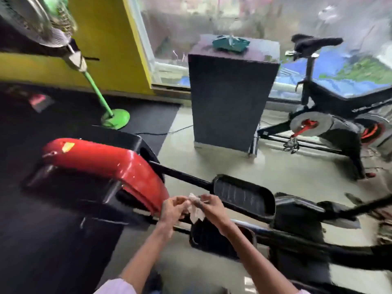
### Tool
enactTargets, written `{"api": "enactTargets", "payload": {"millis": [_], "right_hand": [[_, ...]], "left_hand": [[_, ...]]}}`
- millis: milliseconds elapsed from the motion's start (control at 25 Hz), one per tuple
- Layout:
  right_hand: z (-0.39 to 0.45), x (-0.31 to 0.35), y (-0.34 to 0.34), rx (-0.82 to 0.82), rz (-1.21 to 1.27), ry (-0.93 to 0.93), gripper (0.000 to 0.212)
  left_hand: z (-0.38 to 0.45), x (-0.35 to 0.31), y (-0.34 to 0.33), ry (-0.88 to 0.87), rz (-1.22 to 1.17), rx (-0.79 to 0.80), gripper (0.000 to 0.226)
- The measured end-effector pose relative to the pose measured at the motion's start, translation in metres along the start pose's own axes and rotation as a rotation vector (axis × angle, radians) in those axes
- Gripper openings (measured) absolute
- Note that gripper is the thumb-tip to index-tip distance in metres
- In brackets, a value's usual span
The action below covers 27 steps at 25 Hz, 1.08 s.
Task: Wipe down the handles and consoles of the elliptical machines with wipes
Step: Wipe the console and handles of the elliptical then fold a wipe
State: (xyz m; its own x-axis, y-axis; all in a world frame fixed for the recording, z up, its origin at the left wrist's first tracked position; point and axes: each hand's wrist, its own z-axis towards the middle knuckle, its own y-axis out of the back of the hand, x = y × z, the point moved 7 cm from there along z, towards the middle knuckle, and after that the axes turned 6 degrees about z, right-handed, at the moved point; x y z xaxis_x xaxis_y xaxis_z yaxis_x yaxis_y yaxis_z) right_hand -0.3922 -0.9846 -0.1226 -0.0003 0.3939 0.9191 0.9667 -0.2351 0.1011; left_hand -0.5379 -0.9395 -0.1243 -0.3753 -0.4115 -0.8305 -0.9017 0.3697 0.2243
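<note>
Left hand [172, 210], right hand [211, 206] — 2 hands pinch white wipe [196, 210] — above elliptical pedal [244, 195].

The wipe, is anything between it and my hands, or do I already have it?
Nothing visible is in the way. The left hand and right hand both pinch the white wipe, holding it in the air above the elliptical's pedal. No handle or console is clearly in view.
</note>
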Motion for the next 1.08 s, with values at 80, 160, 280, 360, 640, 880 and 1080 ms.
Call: {"api": "enactTargets", "payload": {"millis": [80, 160, 280, 360, 640, 880, 1080], "right_hand": [[0.013, 0.005, -0.052, 0.063, -0.038, -0.012, 0.003], [0.028, 0.004, -0.096, 0.041, 0.014, -0.049, 0.003], [0.046, 0.010, -0.160, 0.011, 0.032, -0.048, 0.016], [0.053, 0.016, -0.203, 0.030, 0.010, -0.042, 0.015], [0.078, 0.081, -0.392, 0.338, -0.026, 0.013, 0.016], [0.081, 0.090, -0.551, 0.570, 0.224, -0.247, 0.030], [0.100, 0.119, -0.652, 0.727, 0.108, -0.110, 0.039]], "left_hand": [[0.001, 0.021, 0.056, 0.017, -0.072, -0.086, 0.009], [0.005, 0.041, 0.112, 0.046, -0.110, -0.172, 0.010], [0.019, 0.067, 0.178, 0.082, -0.180, -0.192, 0.007], [0.024, 0.072, 0.218, 0.083, -0.245, -0.215, 0.006], [0.029, 0.093, 0.384, 0.008, -0.380, -0.207, 0.007], [0.029, 0.130, 0.532, 0.039, -0.576, -0.609, 0.004], [0.027, 0.149, 0.620, -0.008, -0.531, -0.789, 0.016]]}}
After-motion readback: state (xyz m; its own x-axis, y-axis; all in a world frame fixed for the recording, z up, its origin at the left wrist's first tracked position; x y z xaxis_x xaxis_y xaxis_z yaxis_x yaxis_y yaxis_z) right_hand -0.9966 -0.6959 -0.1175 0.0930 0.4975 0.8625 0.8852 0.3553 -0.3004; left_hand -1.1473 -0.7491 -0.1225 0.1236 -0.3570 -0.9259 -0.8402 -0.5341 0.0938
